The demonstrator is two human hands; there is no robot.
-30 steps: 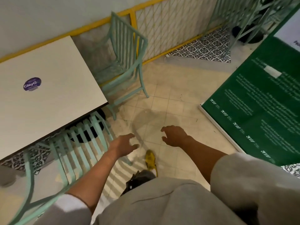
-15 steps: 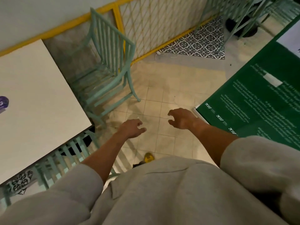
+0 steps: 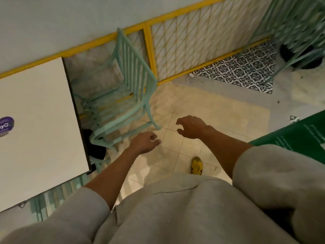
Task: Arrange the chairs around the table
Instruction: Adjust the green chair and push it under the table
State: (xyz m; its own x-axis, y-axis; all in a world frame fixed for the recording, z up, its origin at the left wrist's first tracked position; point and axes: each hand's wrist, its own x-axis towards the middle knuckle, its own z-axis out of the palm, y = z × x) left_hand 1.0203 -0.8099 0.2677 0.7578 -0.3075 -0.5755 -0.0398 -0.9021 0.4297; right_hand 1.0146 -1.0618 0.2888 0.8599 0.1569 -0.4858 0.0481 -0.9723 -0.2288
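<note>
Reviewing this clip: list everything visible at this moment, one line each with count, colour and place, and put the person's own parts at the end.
table: 1, white top, left side.
sticker: 1, purple, on the table at the left edge.
chair: 1, mint green, at the table's far end, by the wall.
second chair: 1, mint green, only slats show below the table's near edge.
railing: 1, yellow frame with lattice, along the wall.
patterned tiles: 1 patch, black and white, upper right.
banner: 1, green, right edge.
shoe: 1, yellow, on the floor.
left hand: 1, empty, near the chair.
right hand: 1, empty, open.
</note>
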